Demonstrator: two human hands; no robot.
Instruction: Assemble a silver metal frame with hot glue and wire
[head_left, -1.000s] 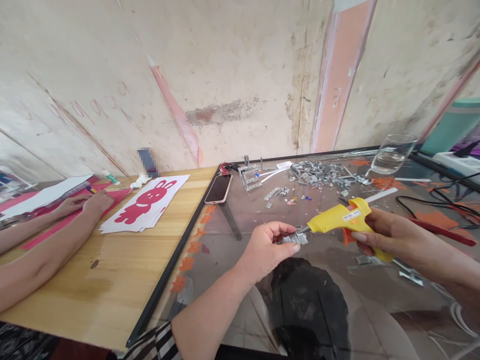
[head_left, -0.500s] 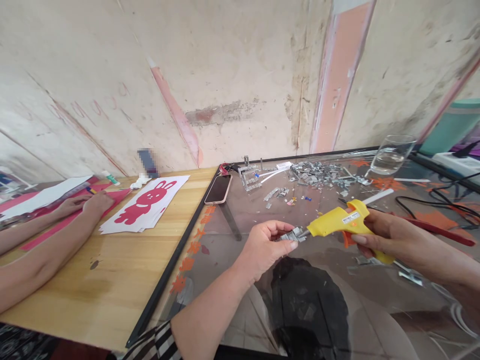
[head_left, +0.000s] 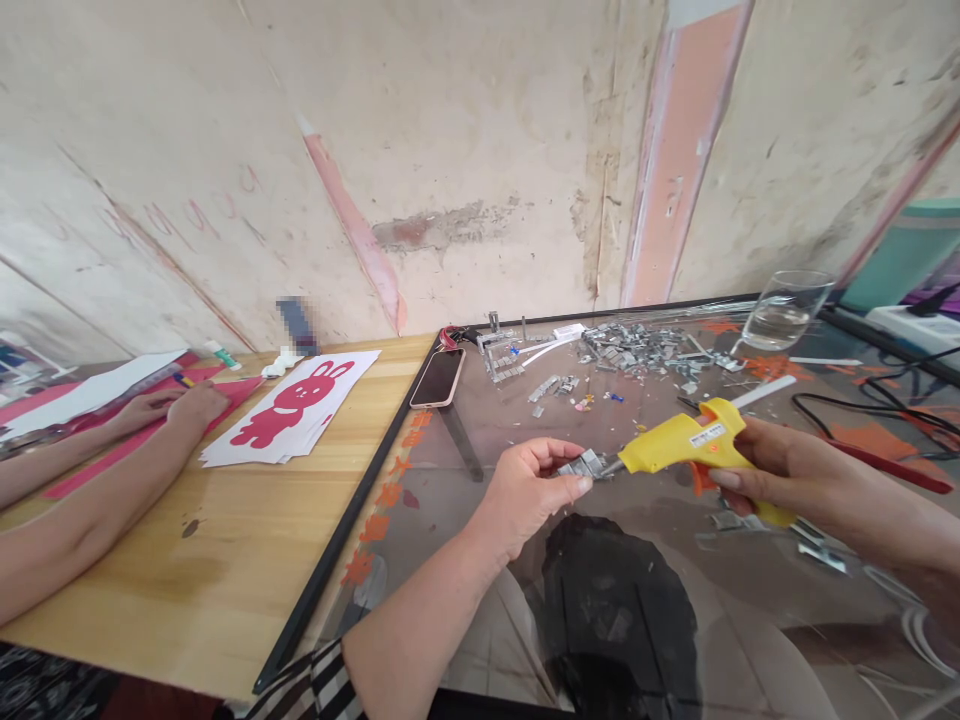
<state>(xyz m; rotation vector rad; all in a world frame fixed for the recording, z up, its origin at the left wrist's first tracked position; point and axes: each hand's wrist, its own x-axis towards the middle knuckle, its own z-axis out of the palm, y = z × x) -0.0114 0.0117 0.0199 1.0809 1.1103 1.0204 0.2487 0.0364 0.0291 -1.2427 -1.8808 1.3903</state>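
Observation:
Between the thumb and fingers of my left hand [head_left: 529, 490] is a small silvery-grey piece [head_left: 583, 464] made of short metal-like strips. My right hand [head_left: 787, 465] is wrapped round a yellow hot glue gun [head_left: 679, 440] with an orange trigger; a white glue stick [head_left: 763, 391] pokes out of its back. The gun's nozzle points left and meets, or almost meets, the right end of the grey piece; whether they touch I cannot tell. Beyond both hands lies a heap of similar grey strips [head_left: 630, 348].
A phone [head_left: 438, 379] lies at the table's left edge. A glass of water [head_left: 787, 310], black cables [head_left: 862, 400] and red-handled pliers [head_left: 892, 466] are at the right. On the wooden table [head_left: 247, 560], another person's arms [head_left: 97, 500] rest near rabbit-printed paper [head_left: 292, 408].
The glue gun and my right hand have shifted slightly to the right. My left hand keeps hold of the grey piece, its tilt a little changed.

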